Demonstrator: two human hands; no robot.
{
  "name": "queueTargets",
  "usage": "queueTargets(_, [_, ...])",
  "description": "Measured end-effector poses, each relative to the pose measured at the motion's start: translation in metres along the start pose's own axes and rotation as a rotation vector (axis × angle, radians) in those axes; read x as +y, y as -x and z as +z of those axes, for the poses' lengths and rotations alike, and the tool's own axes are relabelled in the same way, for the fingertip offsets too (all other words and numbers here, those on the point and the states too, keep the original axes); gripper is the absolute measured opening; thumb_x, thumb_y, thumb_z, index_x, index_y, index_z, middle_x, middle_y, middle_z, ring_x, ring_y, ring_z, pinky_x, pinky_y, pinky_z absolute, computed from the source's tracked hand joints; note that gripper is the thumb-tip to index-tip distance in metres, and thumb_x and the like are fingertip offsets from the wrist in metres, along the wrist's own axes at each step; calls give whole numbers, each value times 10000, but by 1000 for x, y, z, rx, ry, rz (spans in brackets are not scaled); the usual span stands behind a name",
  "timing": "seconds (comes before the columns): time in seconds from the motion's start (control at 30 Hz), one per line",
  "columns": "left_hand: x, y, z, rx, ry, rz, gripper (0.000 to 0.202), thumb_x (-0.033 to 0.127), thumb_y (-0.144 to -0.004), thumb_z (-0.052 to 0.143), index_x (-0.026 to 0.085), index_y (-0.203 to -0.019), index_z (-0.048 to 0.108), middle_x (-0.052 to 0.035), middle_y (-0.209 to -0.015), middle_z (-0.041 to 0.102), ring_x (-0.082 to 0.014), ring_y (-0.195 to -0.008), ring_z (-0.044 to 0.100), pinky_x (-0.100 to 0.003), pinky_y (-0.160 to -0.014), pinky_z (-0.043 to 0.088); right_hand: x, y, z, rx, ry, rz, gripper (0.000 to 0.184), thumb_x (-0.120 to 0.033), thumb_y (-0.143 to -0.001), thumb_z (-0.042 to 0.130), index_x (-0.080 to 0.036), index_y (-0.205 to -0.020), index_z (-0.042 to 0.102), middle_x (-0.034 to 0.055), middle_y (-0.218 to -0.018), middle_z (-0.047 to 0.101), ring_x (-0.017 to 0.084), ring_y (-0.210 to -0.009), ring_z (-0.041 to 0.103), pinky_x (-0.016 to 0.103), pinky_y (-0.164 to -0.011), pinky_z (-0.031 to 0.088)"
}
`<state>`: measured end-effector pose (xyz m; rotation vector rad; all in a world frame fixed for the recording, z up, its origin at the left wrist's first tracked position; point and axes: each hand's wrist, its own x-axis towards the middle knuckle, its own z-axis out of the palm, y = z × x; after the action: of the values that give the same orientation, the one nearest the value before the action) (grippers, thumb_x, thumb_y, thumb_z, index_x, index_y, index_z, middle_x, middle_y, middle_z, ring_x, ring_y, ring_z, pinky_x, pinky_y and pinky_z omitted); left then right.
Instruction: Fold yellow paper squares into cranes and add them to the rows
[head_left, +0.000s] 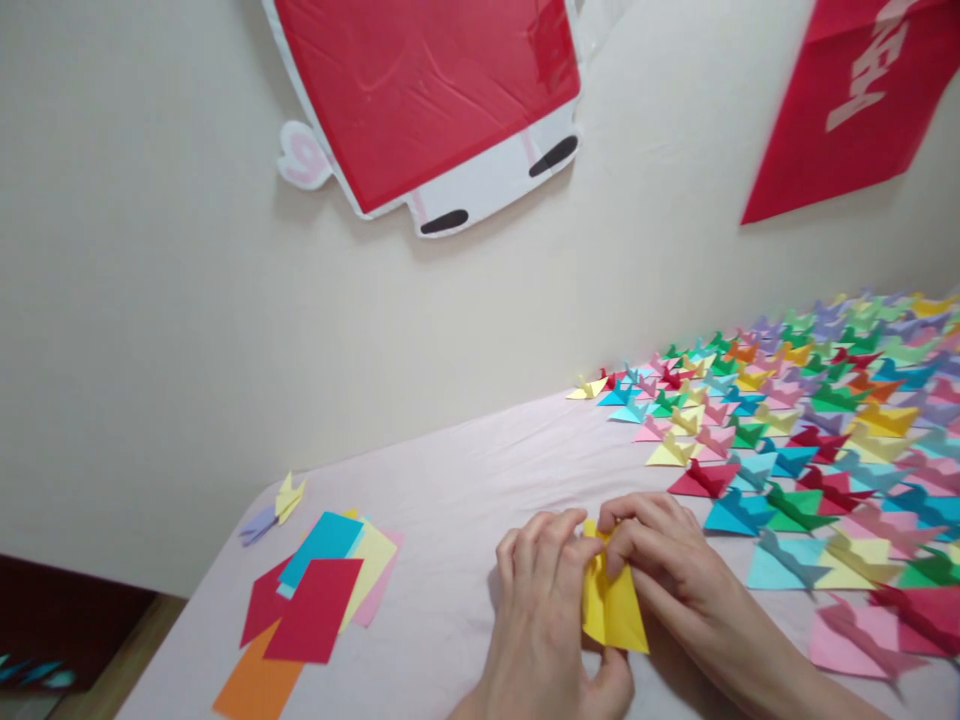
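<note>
A partly folded yellow paper sheet (622, 615) is between my hands, just above or on the pale pink cloth (442, 500). My left hand (536, 610) grips its left edge, with the thumb at the bottom corner and the fingers curled over the left side. From the right, my right hand (675, 570) pinches the upper part with thumb and fingers. A crease runs lengthwise down the paper. Part of the sheet is hidden behind my fingers.
Rows of colourful folded paper birds (810, 500) cover the right side. Loose coloured paper sheets (319, 610) lie at left, with two small folded paper pieces (274, 510) behind them. A pale wall (480, 330) with a red-and-white cutout (450, 110) stands behind.
</note>
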<state>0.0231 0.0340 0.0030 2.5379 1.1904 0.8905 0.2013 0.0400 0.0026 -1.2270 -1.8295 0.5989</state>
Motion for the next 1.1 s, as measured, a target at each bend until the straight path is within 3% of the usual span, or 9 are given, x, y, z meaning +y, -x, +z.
queueTargets(0.2, [-3,-1,-9,35,-179,91,696,121,-645,529,198,-1334,460,-111,-1471,490,-309,-1355,394,-496,-1053,338,3,0,1,60,-67,90,225,-222,-893,465,-255,-728,614,58,-1089,629,264,-1081,576,444,-922,486])
queueTargets(0.33, [-6,-1,-10,58,-234,110,481,114,-703,555,226,-1170,574,-77,-1444,523,-295,-1344,405,-476,-1040,335,5,-1,2,20,-45,90,215,-227,-897,468,-257,-735,605,57,-1101,627,266,-1094,567,462,-950,470])
queueTargets(0.47, [-8,0,-7,36,-194,53,295,63,-692,547,216,-942,584,-75,-1322,595,-299,-1247,463,-491,-1010,338,11,0,6,19,35,63,151,-171,-841,499,-250,-745,585,69,-1124,629,279,-1099,551,469,-928,471])
queueTargets(0.63, [-10,-1,-8,-106,-104,-18,258,36,-661,517,205,-856,516,-50,-992,636,-243,-909,541,-430,-818,431,13,2,6,-3,184,19,215,-74,-768,491,-250,-812,607,77,-1094,646,278,-1018,563,455,-860,476])
queueTargets(0.83, [-12,0,-9,-137,-69,-39,170,47,-786,480,205,-847,495,-48,-968,613,-241,-883,529,-402,-772,418,6,0,-1,-9,323,-27,296,-30,-662,496,-249,-794,645,72,-1144,650,307,-1036,548,478,-841,445])
queueTargets(1.0, [-13,-2,-9,-107,-1,-116,123,97,-899,464,209,-892,515,-42,-987,619,-229,-894,533,-380,-767,400,1,-4,-4,-98,234,19,100,-226,-858,570,-240,-779,631,56,-905,660,252,-861,559,414,-761,459])
queueTargets(1.1, [-13,-4,-9,-79,31,-159,99,123,-906,491,212,-873,519,-28,-932,620,-223,-867,544,-372,-757,401,4,-6,-2,-112,192,92,285,-344,-931,538,-224,-675,571,32,-720,611,224,-733,543,372,-676,437])
